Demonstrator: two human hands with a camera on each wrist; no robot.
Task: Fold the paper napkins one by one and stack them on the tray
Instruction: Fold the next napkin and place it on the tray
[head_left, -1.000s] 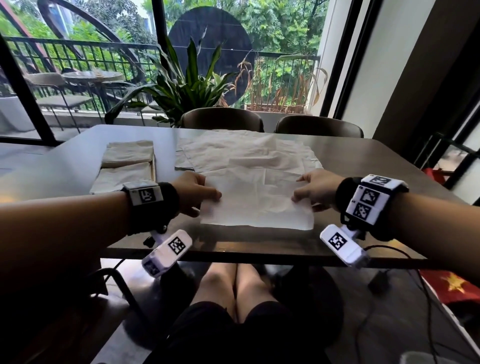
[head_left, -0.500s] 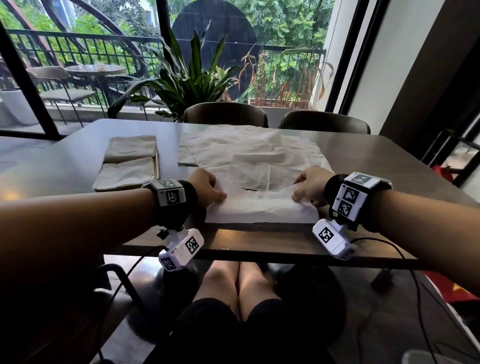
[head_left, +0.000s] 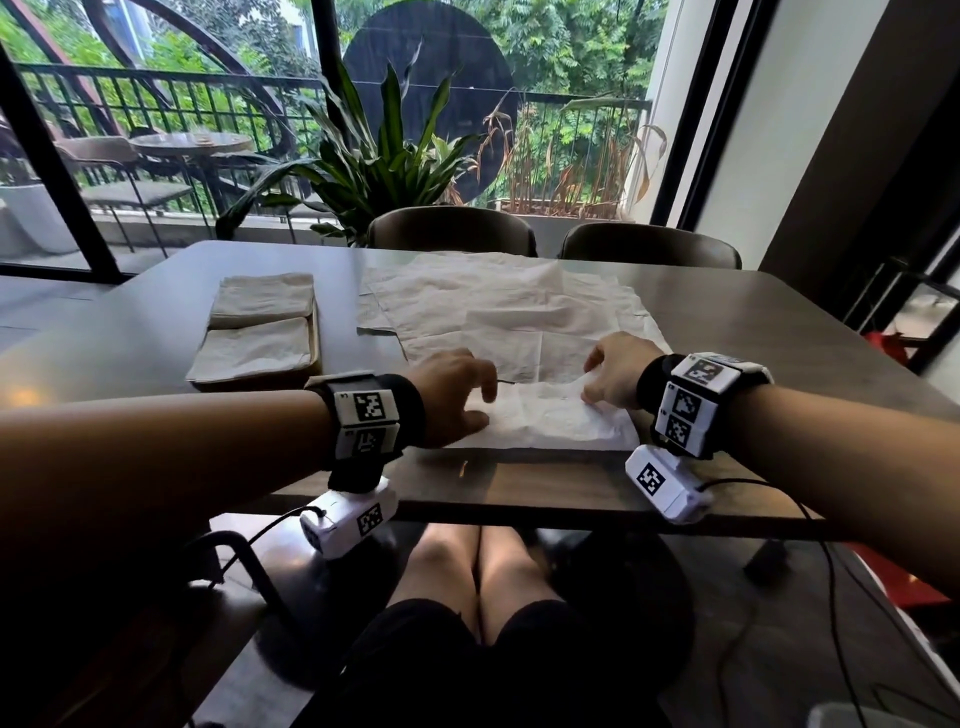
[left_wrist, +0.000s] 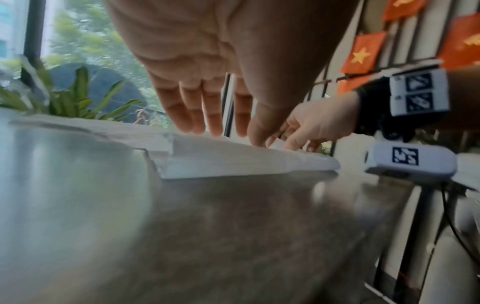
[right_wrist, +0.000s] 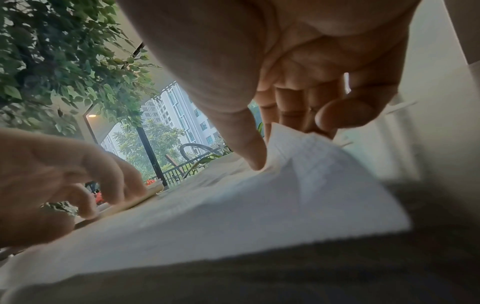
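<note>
A white paper napkin (head_left: 550, 421) lies folded into a strip near the table's front edge. My left hand (head_left: 457, 392) is at its left end, fingers fairly straight over it (left_wrist: 221, 115) and thumb touching the paper (left_wrist: 233, 162). My right hand (head_left: 608, 374) pinches the raised top layer at the right end between thumb and fingers (right_wrist: 285, 127); the sheet (right_wrist: 233, 216) lifts there. Behind it spreads a loose pile of unfolded napkins (head_left: 493, 306). At the left, folded napkins (head_left: 260, 322) sit in two stacks on a flat tray (head_left: 315, 338).
Two dark chairs (head_left: 452, 228) (head_left: 649, 249) stand at the table's far side, with a leafy plant (head_left: 384, 156) and windows behind. The table's front edge (head_left: 519, 501) runs just under my wrists. Cables hang from the wrist cameras.
The napkin was spread flat and is now doubled into a narrow strip. Both hands have moved inward onto it, and the right hand has lifted its right end.
</note>
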